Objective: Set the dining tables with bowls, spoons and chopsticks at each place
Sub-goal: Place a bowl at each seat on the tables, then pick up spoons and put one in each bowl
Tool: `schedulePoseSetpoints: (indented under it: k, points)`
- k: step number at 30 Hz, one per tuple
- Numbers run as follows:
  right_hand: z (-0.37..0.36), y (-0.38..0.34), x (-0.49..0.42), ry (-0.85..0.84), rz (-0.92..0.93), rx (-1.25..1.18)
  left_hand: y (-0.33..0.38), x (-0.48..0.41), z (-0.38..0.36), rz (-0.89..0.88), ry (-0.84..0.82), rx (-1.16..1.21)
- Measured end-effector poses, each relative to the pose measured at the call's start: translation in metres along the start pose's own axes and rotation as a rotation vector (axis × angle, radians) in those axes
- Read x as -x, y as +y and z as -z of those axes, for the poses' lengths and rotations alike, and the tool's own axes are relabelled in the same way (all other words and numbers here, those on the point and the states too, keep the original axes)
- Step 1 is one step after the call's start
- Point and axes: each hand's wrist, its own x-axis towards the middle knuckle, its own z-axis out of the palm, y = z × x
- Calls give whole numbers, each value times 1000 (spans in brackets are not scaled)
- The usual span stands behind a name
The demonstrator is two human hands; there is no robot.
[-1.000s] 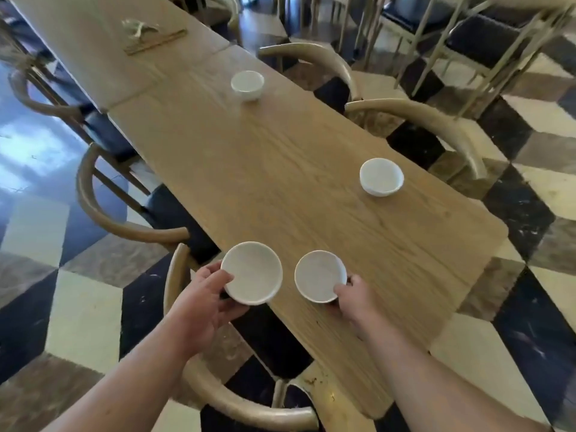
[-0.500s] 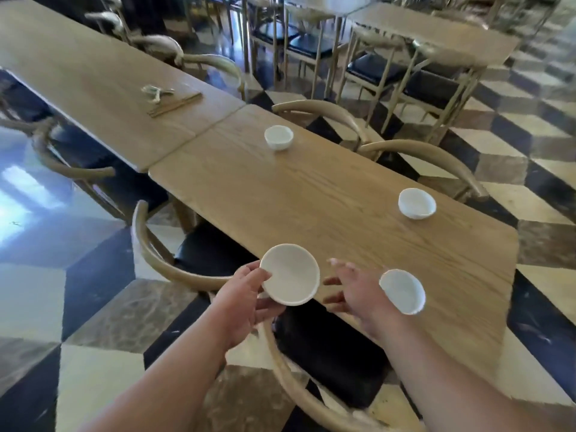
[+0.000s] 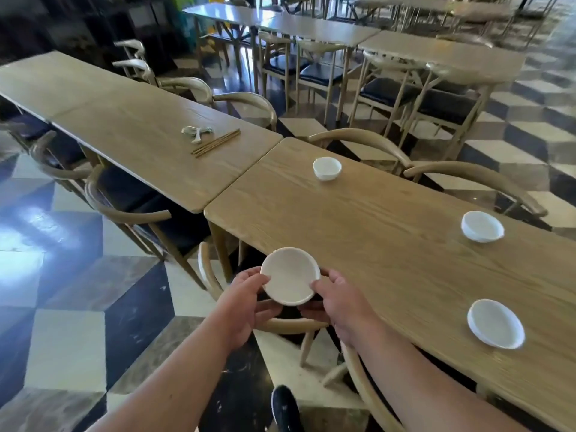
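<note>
A white bowl point(image 3: 290, 275) is held in the air at the near edge of the wooden table point(image 3: 389, 251), above a chair back. My left hand point(image 3: 246, 304) grips its left rim and underside, and my right hand point(image 3: 339, 304) holds its right side with curled fingers. Three more white bowls stand on this table: one at the far left point(image 3: 327, 168), one at the far right point(image 3: 482, 226), and one at the near right point(image 3: 495, 323). On the adjoining table point(image 3: 124, 126) lie a bunch of chopsticks point(image 3: 216, 143) and white spoons point(image 3: 197, 132).
Curved-back wooden chairs point(image 3: 367, 141) line both sides of the tables. One chair back point(image 3: 208, 272) sits right under the held bowl. More tables and chairs fill the room behind. The floor is checkered tile, and my shoe point(image 3: 285, 408) shows at the bottom.
My right hand left the bowl on the near right of the table and came over to the held bowl. I have moved left along the table, and both hands hold one bowl.
</note>
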Motion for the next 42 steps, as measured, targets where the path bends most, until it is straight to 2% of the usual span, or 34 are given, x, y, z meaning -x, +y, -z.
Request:
schedulePoseSetpoints:
  k: [10,16,24,30,32,35,38,40,42]
  points:
    - [-54,-30,-187,82,-123,-54,76,-196,26,38,-3,-354]
    - [-58,-30,-278,172,-184,-91,100,-300,19,94,-88,-423]
    - [-66,-29,-304,245,-227,-123,109,-350,18,148,-127,-509]
    - [-79,-36,-290,228,-272,-116,123,-345,23,172,-245,-635]
    - [-82,-47,-268,246,-263,1,136,-329,27,92,-226,-786]
    - [-80,-66,-210,390,-125,480,161,-292,33,-196,-221,-1169]
    - [-74,-83,-129,516,38,787,186,-243,28,-478,-363,-1519]
    - [-68,-87,-71,594,54,884,193,-208,13,-664,-466,-1723]
    - [-61,-88,-17,666,44,951,193,-169,-10,-806,-565,-1800]
